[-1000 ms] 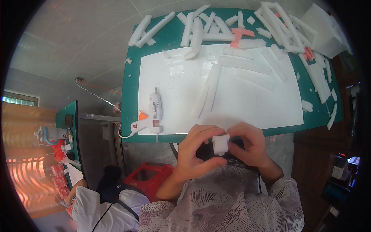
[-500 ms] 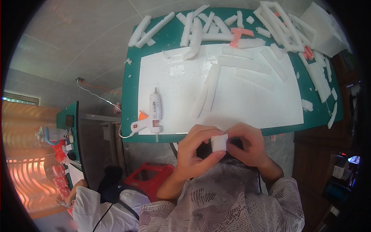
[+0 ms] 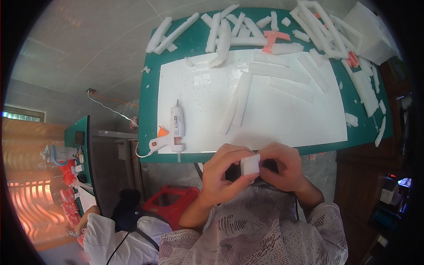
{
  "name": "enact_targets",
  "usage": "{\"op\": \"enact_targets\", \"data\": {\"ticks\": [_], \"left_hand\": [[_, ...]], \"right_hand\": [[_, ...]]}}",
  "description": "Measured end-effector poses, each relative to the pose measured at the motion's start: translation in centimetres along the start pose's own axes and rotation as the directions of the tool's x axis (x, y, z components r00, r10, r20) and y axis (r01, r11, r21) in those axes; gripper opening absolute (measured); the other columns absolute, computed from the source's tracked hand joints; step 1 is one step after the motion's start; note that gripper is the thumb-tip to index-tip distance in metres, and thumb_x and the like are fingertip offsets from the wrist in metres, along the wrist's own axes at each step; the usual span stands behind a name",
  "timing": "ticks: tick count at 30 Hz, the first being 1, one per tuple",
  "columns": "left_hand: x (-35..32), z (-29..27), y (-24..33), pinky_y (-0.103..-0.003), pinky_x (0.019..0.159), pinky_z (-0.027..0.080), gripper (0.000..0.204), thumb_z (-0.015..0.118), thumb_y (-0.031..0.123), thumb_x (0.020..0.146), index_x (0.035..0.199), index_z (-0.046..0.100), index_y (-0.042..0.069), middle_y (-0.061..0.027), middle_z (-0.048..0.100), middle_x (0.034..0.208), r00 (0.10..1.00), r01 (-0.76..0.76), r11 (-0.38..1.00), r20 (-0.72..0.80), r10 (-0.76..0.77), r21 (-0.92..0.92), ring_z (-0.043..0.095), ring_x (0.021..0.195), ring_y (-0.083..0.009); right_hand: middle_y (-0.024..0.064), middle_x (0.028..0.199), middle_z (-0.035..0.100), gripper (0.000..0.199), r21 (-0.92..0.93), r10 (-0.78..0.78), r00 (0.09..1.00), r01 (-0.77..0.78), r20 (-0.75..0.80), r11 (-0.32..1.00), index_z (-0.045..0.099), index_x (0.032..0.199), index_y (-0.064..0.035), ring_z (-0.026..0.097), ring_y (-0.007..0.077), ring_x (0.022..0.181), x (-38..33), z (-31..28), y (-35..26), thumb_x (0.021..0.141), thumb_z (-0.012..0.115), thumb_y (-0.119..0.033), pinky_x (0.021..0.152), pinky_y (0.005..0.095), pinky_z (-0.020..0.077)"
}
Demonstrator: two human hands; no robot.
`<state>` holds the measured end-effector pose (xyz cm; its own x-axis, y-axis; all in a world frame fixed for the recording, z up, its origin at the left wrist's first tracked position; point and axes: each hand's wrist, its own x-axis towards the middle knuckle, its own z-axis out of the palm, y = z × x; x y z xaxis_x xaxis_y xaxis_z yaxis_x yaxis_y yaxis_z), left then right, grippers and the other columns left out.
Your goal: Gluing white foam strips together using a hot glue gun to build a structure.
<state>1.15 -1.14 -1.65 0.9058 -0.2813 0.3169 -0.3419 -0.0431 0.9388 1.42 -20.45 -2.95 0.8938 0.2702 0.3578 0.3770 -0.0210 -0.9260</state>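
Note:
Just off the table's near edge, my left hand [image 3: 226,170] pinches a small white foam block [image 3: 250,165] between thumb and fingers. My right hand [image 3: 285,167] is curled on the block's other side, its fingertips against the right edge. One flat face of the block points up towards me. A white hot glue gun [image 3: 177,126] with an orange trigger lies left of my hands on a white board [image 3: 198,95]. Long white foam strips [image 3: 279,73] rest on the same board, farther off.
The green table [image 3: 149,95] carries several foam offcuts [image 3: 215,33] and pink foam pieces [image 3: 276,36] along its far side. A foam frame [image 3: 324,31] and a large foam block [image 3: 373,35] occupy the far right. To my left are a red stool [image 3: 171,201] and another person's white sleeve [image 3: 104,238].
The foam block has tilted and turned a little between my fingers, showing a smoother face. Both hands have barely shifted; the things on the table have stayed put.

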Motion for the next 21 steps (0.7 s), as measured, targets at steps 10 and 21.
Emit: {"op": "enact_targets", "data": {"ticks": [10, 21], "left_hand": [[-0.04, 0.09, -0.24, -0.028, 0.074, 0.049, 0.034, 0.078, 0.003, 0.075, 0.107, 0.067, -0.002, -0.0133, 0.067, 0.101, 0.998, -0.061, 0.998, -0.017, 0.061, 0.008, 0.063, 0.087, -0.0198], [0.02, 0.18, -0.25, -0.03, 0.077, 0.051, 0.033, 0.078, 0.001, 0.075, 0.105, 0.067, -0.003, -0.0141, 0.067, 0.1, 0.998, -0.056, 0.998, -0.023, 0.056, 0.009, 0.064, 0.089, -0.0219]], "right_hand": [[0.0082, 0.083, 0.065, 0.021, -0.017, -0.031, 0.999, 0.031, 0.007, 0.999, 0.065, 0.095, -0.0023, 0.064, 0.0173, 0.072, 0.0, -0.05, -0.06, 0.077, 0.075, 0.003, 0.064, 0.0274, 0.0511], [0.0086, 0.084, 0.065, 0.021, 0.006, -0.035, 0.999, 0.035, 0.003, 0.999, 0.065, 0.095, -0.0021, 0.065, 0.0185, 0.072, -0.1, 0.01, 0.03, 0.077, 0.075, 0.003, 0.065, 0.0281, 0.0511]]}}
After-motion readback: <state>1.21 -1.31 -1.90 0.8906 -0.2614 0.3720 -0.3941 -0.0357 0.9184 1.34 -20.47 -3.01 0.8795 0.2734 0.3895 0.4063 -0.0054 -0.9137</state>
